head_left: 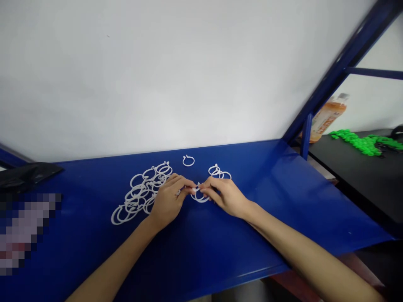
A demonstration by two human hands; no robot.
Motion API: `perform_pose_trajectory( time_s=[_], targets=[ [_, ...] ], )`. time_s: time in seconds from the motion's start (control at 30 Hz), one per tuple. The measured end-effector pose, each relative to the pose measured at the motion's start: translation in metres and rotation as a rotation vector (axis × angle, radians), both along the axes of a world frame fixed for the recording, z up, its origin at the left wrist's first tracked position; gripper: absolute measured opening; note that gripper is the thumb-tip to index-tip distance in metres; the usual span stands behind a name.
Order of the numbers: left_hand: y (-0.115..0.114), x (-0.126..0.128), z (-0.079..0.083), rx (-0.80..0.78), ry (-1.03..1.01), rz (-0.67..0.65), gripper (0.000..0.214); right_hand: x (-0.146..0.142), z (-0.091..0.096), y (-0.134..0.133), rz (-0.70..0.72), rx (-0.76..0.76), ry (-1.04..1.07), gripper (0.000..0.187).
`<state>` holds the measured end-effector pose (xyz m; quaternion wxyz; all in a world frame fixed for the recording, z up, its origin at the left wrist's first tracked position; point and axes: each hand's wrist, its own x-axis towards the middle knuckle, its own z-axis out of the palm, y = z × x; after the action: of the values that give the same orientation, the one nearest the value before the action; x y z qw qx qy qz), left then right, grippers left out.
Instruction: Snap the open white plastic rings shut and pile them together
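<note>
Watching remotely via the head cam, I've got the white ring [200, 201] near the centre of view, between the 2 hands; can't tell if it touches the tabletop, & there may be >1 loop there; left hand [170, 195]: thumb & finger tips pinched together on the ring's left side, AFAICT; right hand [228, 195]: thumb & index tips clamped on its other side, just beside the left's; main risk IMO: tips cover the ring's ends, so uneven pressure could go unseen, slip & flick it away; the band looks thin, so too much force could bend or snap it; next out, the ring pile [138, 191] sits just beside the left hand, loops overlapping, so a wrist sweep might snag several; small ring cluster [215, 173] is just behind the right hand, similar knock risk; lone ring [189, 166] lies near the back edge, prob. OK unless bumped; the blue table [195, 247] looks smooth, so loose rings may skid; farther right, the bottle [329, 117] & green pieces [362, 143] are well apart; low risk
</note>
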<state>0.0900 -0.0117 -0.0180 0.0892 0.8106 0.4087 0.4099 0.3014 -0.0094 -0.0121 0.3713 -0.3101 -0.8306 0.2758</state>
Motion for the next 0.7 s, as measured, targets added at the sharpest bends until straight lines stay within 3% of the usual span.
perform_pose_trajectory(
  time_s=[0.07, 0.13, 0.27, 0.43, 0.53, 0.7],
  targets=[
    [0.002, 0.001, -0.002, -0.005, 0.089, 0.043, 0.011, 0.008, -0.003, 0.012, -0.102, 0.107, -0.028, 0.013],
    [0.004, 0.003, -0.003, -0.010, 0.184, 0.097, 0.013, 0.020, -0.005, 0.026, -0.328, 0.157, -0.002, 0.014],
    [0.018, 0.007, 0.000, -0.007, 0.406, 0.202, 0.021, 0.041, -0.008, 0.046, -0.659, 0.102, 0.014, 0.015],
    [0.060, 0.017, 0.009, -0.062, 0.644, 0.379, 0.034, 0.048, -0.012, 0.053, -0.678, -0.073, -0.107, 0.010],
    [0.079, 0.021, 0.007, -0.128, 0.754, 0.367, 0.027, 0.048, -0.015, 0.054, -0.655, -0.112, -0.176, 0.009],
    [0.067, 0.019, 0.007, 0.008, 0.671, 0.304, 0.020, 0.048, -0.017, 0.055, -0.652, -0.124, -0.203, 0.013]
  ],
)
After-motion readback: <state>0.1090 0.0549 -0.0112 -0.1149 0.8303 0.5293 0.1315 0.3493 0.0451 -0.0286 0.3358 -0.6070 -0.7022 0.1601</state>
